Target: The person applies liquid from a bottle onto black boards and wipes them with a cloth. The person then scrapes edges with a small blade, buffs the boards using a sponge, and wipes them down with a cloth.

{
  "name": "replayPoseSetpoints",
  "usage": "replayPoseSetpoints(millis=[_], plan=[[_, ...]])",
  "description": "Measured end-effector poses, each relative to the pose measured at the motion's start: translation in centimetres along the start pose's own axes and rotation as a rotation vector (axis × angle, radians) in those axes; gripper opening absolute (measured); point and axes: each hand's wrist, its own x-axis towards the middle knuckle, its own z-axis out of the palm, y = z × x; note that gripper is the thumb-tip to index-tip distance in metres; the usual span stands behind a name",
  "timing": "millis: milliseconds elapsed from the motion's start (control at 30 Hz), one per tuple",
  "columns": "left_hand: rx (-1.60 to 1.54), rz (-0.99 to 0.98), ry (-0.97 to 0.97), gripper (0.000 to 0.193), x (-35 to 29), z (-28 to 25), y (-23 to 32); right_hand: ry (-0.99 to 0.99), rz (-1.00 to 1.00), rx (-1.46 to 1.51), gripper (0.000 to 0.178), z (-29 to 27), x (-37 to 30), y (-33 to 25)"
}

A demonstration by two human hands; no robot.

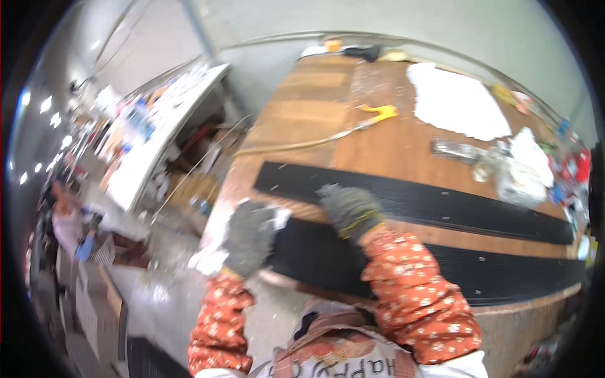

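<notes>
Two long black boards lie side by side on a wooden table, the far board point(403, 194) and the near board point(498, 272). At the left end of the near board, my left hand point(249, 236), in a grey knitted glove, is closed on a white cloth point(211, 257). White cloth shows on both sides of this hand, and its fingers are blurred. My right hand point(351, 209), gloved the same way, reaches over the near board to the far board's near edge. Its fingers stretch forward and no held object shows.
A yellow air blow gun point(380, 114) with its hose lies beyond the boards on the table point(309, 113). White sheet material point(457, 101) and plastic bags point(523, 170) lie at the right. Leftward stand a cluttered white-topped bench point(167, 135), cardboard point(101, 302) and another person point(72, 227).
</notes>
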Motion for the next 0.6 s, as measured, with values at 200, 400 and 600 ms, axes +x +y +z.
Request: replayPoseSetpoints(millis=[200,400,600], plan=[[-0.005,-0.283,0.066,0.027,-1.8,-0.6,-7.0,0.262,-0.045,0.154,0.024,1.4,0.6,-1.5],[-0.301,-0.554,0.165,0.028,-5.1,-3.5,-15.4,0.155,0.066,-0.021,0.028,-2.6,-3.1,0.9],[-0.452,-0.645,0.32,0.029,-6.3,-6.5,-11.9,0.157,0.293,-0.124,0.024,-7.6,-9.9,14.5]])
